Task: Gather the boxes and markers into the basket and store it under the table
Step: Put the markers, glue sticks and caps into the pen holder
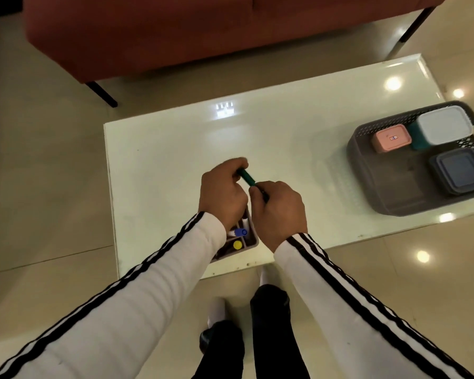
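Both hands hold one green marker (246, 177) above the white table (175, 149). My left hand (222, 192) grips its upper end and my right hand (278, 209) grips its lower end. Under my wrists a small pinkish holder (251, 242) stands near the table's front edge, holding a blue-capped marker (240, 232) and a yellow-capped marker (237, 245). At the table's right end a grey perforated basket (372, 187) holds a pink box (391, 138), a white-lidded teal box (443, 128) and a dark blue box (459, 170).
A red sofa (175, 31) on black legs stands behind the table. Glossy beige floor tiles (47, 187) surround the table. My legs and feet (268, 302) are at the table's front edge.
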Action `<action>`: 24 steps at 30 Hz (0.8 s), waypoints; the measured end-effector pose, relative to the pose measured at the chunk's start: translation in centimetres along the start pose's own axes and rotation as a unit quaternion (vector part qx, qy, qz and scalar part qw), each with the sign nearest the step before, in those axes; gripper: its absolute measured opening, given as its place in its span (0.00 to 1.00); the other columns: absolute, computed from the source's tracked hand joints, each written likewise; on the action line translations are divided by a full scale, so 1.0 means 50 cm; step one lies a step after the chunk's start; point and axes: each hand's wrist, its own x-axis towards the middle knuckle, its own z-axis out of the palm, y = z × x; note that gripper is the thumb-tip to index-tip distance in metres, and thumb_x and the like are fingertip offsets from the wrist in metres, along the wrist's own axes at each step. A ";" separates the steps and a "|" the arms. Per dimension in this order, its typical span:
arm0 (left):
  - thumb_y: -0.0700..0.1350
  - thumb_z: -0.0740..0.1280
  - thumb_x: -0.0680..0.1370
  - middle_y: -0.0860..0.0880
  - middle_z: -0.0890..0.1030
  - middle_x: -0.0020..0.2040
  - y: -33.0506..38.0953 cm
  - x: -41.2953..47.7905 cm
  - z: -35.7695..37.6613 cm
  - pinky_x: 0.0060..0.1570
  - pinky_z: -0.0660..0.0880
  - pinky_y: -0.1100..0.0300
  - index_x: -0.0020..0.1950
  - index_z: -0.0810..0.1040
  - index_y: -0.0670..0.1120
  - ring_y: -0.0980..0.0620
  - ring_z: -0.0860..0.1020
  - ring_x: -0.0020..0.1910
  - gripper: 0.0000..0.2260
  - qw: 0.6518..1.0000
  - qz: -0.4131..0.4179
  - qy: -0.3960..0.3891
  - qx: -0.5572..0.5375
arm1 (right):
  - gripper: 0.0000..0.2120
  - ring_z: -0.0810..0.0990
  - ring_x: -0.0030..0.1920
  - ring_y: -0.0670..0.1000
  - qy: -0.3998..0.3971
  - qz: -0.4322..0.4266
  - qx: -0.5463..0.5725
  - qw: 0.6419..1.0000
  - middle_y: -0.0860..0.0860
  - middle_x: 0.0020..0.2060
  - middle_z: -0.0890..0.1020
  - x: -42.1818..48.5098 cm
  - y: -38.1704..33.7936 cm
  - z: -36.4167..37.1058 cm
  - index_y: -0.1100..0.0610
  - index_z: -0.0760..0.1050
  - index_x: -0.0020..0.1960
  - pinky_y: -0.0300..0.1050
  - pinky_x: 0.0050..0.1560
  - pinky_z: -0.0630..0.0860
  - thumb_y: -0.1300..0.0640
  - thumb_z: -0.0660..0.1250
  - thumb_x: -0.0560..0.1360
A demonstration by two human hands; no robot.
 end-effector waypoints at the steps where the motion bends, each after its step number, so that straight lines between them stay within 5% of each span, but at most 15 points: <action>1: 0.25 0.55 0.70 0.49 0.80 0.60 0.003 -0.005 -0.013 0.63 0.71 0.65 0.66 0.76 0.44 0.55 0.77 0.60 0.29 1.000 0.020 -0.017 -0.016 | 0.12 0.75 0.39 0.50 -0.012 0.004 0.007 1.000 0.48 0.41 0.79 -0.008 -0.002 0.001 0.52 0.80 0.48 0.44 0.38 0.66 0.50 0.59 0.81; 6: 0.30 0.58 0.73 0.51 0.69 0.71 -0.048 -0.028 -0.090 0.67 0.65 0.64 0.74 0.64 0.50 0.57 0.69 0.67 0.31 0.999 0.043 0.028 0.002 | 0.11 0.76 0.44 0.47 0.047 0.086 0.193 0.976 0.50 0.48 0.81 -0.056 0.011 -0.001 0.52 0.81 0.58 0.36 0.43 0.70 0.51 0.64 0.80; 10: 0.36 0.61 0.76 0.49 0.66 0.71 -0.163 -0.069 -0.153 0.67 0.68 0.55 0.74 0.63 0.47 0.51 0.69 0.68 0.26 0.994 -0.012 0.086 0.070 | 0.06 0.79 0.43 0.43 0.045 0.110 0.275 0.954 0.43 0.41 0.83 -0.120 0.018 0.011 0.44 0.81 0.52 0.33 0.40 0.75 0.53 0.71 0.76; 18: 0.37 0.61 0.75 0.47 0.65 0.71 -0.312 -0.167 -0.163 0.60 0.70 0.55 0.73 0.63 0.46 0.47 0.69 0.66 0.25 0.988 -0.072 0.033 0.134 | 0.08 0.83 0.39 0.40 -0.003 0.073 0.177 0.982 0.42 0.38 0.84 -0.171 0.022 0.077 0.47 0.80 0.46 0.30 0.42 0.76 0.60 0.72 0.73; 21: 0.37 0.61 0.75 0.47 0.65 0.70 -0.329 -0.189 -0.146 0.61 0.71 0.51 0.72 0.64 0.45 0.47 0.69 0.66 0.25 0.988 -0.080 0.011 0.134 | 0.07 0.82 0.42 0.39 -0.024 0.039 0.114 0.992 0.45 0.46 0.83 -0.180 0.023 0.114 0.50 0.80 0.52 0.26 0.43 0.74 0.59 0.70 0.75; 24: 0.37 0.61 0.75 0.48 0.65 0.70 -0.342 -0.208 -0.130 0.60 0.68 0.57 0.72 0.64 0.45 0.48 0.69 0.66 0.25 0.987 -0.087 0.004 0.135 | 0.11 0.81 0.46 0.46 -0.045 -0.003 0.063 0.997 0.49 0.52 0.81 -0.181 0.014 0.142 0.55 0.80 0.58 0.40 0.50 0.79 0.59 0.69 0.76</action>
